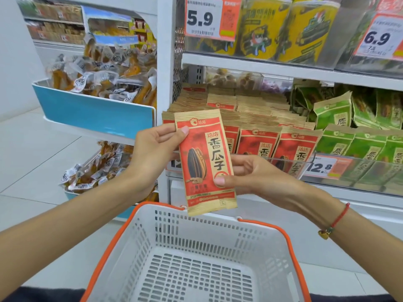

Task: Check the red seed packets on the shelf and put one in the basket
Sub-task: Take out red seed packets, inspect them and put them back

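Note:
A red and tan seed packet (205, 162) with a printed sunflower seed is held upright in front of the shelf, above the far rim of the basket. My left hand (154, 153) pinches its upper left edge with the thumb on the front. My right hand (246, 175) pinches its lower right side, thumb on the front. More red seed packets (261, 142) stand in rows on the shelf behind it. The white basket (135, 243) with orange rim sits below, empty inside.
Green packets (340, 138) stand right of the red ones behind a clear shelf guard with a 12.8 price tag (322, 166). Yellow bags (283, 29) fill the shelf above. Blue bins of wrapped snacks (98, 83) stand at the left. White floor lies beyond.

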Demonstrator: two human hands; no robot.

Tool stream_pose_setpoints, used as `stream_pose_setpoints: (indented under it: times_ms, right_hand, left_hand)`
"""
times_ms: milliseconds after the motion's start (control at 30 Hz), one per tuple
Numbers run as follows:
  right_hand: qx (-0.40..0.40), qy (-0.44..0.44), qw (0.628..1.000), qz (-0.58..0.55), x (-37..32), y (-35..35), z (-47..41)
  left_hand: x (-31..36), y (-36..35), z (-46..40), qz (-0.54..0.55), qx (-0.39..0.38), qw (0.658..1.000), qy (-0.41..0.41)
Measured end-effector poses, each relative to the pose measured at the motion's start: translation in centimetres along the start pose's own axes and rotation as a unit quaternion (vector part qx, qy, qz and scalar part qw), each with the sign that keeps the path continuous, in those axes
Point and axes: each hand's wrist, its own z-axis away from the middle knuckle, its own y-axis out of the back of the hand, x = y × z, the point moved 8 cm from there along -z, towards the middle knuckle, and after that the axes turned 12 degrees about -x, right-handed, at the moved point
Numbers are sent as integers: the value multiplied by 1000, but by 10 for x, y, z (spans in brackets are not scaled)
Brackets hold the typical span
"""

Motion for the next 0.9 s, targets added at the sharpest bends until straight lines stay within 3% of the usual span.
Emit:
stream_pose_setpoints:
  times_ms: [300,600,667,800,900]
  right_hand:
    - [-91,-13,996,-4,4,3,2]
    - [-27,2,999,-19,-2,6,6]
    - [11,28,1000,-5,-11,8,9]
    - [161,127,973,104,-36,19,22]
    - [252,161,924,237,-46,21,31]
  left_hand:
    - [1,-1,0,14,12,1000,-5]
    - [2,5,-2,-19,13,1000,-10]
    - [0,8,-3,-56,14,998,0]
    - [2,21,-1,-88,62,994,20]
    - [1,-6,-3,-114,-67,989,62]
